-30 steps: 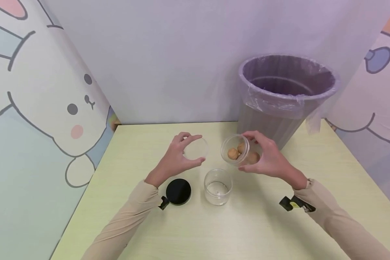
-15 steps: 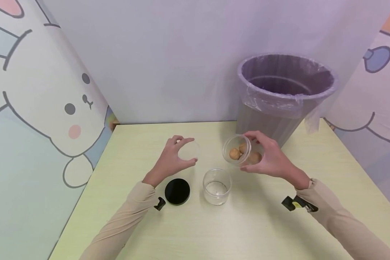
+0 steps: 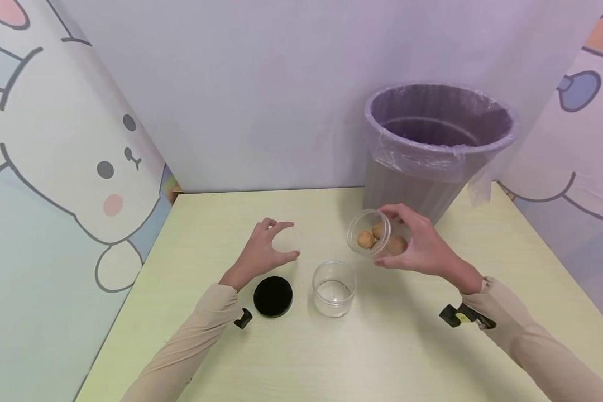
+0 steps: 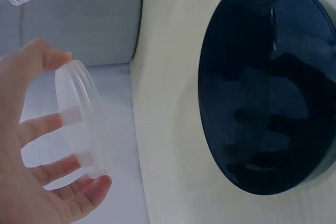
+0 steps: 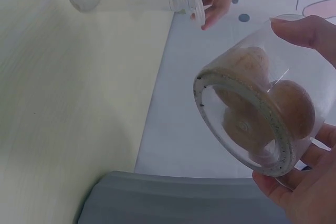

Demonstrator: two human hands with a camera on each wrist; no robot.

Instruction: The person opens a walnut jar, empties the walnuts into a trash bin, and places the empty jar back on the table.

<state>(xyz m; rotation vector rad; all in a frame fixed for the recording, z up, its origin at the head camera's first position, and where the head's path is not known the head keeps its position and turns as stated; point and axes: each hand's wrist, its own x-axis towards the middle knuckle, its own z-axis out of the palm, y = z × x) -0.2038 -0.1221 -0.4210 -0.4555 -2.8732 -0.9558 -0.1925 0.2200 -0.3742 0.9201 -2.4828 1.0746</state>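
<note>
My left hand (image 3: 261, 249) pinches a thin, translucent round lid (image 4: 85, 114) by its edge, thumb on one side and fingers on the other. In my right hand (image 3: 422, 243) a clear jar (image 5: 269, 163) is held tilted above the table, its uncovered mouth facing left. Several brown round balls (image 3: 365, 240) lie inside it; their exact kind is unclear. A second clear jar (image 3: 334, 307), standing upright and uncovered, is on the table below and between my hands. To its left lies a black round lid (image 3: 273, 296), close to my left wrist.
A grey bin (image 3: 412, 184) with a clear plastic liner stands at the back right, just behind my right hand. The pale wooden table (image 3: 341, 363) ends at a plain back wall (image 3: 261, 100). Cartoon-printed panels (image 3: 55, 139) flank both sides.
My left hand has moved left and slightly nearer with the translucent lid, widening the gap between my hands. My right hand with the jar has shifted slightly right in the view.
</note>
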